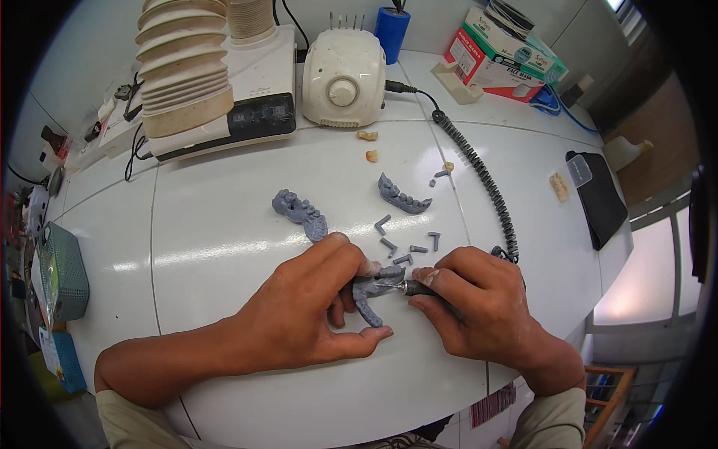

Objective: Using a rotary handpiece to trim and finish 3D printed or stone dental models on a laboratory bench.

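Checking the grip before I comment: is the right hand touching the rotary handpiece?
Touching. The head view shows the right hand gripping the rotary handpiece, its dark body held between thumb and fingers.

Glossy white bench (pixel 213 194), crossed by thin dark seams, near edge bowed by the fisheye lens. Catches long white streaks of reflected light. Behind, a smooth pale wall (pixel 441 26), with a fine panel joint toward the right. At the upper right corner, a sliver of bright window (pixel 615 4). Farther down that side, a brown panel (pixel 647 123) above a luminous white pane (pixel 636 262) in grey framing. Low at right, an orange-brown wooden frame (pixel 609 400); below the bench, pale floor (pixel 470 435).
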The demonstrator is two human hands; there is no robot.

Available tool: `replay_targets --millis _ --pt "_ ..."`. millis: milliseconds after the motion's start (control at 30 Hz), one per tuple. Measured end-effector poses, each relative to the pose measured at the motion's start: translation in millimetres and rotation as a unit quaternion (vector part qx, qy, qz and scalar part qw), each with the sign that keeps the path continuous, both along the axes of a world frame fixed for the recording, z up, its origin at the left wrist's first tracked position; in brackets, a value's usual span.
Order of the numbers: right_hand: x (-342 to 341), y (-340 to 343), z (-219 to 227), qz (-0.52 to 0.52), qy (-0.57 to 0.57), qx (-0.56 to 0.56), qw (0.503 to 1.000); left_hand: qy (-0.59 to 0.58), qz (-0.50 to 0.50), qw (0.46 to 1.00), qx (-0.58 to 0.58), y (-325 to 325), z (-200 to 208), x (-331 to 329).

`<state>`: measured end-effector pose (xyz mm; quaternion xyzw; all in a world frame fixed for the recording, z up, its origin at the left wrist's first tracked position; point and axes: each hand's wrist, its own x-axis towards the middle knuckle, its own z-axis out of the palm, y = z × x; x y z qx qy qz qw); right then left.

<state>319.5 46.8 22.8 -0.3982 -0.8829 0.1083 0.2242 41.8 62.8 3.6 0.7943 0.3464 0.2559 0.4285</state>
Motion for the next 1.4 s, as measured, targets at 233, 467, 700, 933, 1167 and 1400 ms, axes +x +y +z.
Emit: replay_targets --millis 233,467,700,933,1167,1400 --pt "0.3 -0.6 0.0 -0.003 0.002 -0.003 1.000 0.004 -0.003 1.000 0.003 0.2 0.1 0.5" --pt "0.7 -1.1 1.4 -0.004 0.001 -0.008 1.000 -0.005 0.006 1.000 0.026 0.1 -3.2 0.8" --pt "1.3 -1.0 2.0 -0.003 0.001 -0.013 1.000 0.005 0.005 1.000 0.024 0.1 -2.1 1.0" --pt "2.6 -1.4 1.0 -0.003 0.010 -0.014 1.000 0.018 0.006 0.999 0.043 -1.7 -2.4 -0.2" --pt "1.8 -3.4 -0.1 -0.008 0.008 -0.018 1.000 0.039 0.054 0.994 0.084 -7.1 -8.6 4.6" --pt "0.1 -2.9 0.5 0.006 0.009 -0.002 1.000 0.123 0.007 0.977 0.174 -8.9 -6.0 2.3"
